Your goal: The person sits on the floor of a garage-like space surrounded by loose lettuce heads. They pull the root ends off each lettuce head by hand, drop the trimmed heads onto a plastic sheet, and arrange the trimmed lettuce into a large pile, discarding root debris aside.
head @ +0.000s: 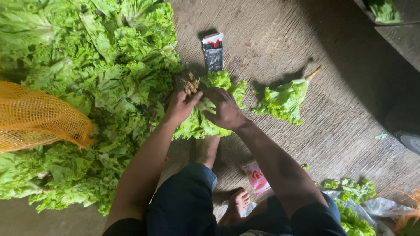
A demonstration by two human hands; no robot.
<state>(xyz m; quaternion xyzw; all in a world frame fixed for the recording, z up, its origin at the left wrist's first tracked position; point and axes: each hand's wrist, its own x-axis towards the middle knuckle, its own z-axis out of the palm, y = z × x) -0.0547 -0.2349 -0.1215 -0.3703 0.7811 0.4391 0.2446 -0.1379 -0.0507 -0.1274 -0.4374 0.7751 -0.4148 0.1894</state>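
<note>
You're on rough, matt concrete floor [332,126], grooved. Lettuce head [205,122] leaves are frilly, slightly waxy (roots dry, fibrous). Orange mesh sack [39,118] on the left: coarse plastic netting. Small carton [213,52] beyond it: glossy printed card.

Rough grooved concrete floor [306,144], partly shadowed

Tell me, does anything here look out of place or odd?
A small dark carton and a pink packet lie on the bare floor among the greens. One lettuce head lies apart from the big lettuce pile. Nothing looks damaged.
</note>
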